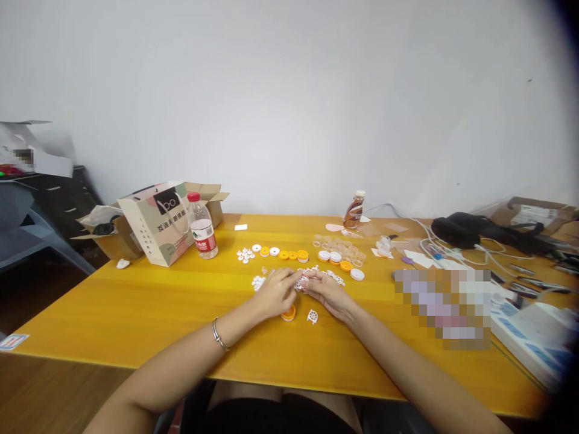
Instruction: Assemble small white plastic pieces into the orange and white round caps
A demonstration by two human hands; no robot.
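At the middle of the counter [136, 328], our left hand [275, 293] and right hand [326, 292] come together, fingertips around a white openwork piece [299, 283], a closeness that likely steadies so small a part; we cannot tell which hand carries the grip. Nearer us lie an orange round piece [288, 314] and a spoked white wheel [312, 316], probably set within easy reach. Beyond, round caps [284, 255] and clear cups [348, 249] stand apparently grouped by kind.
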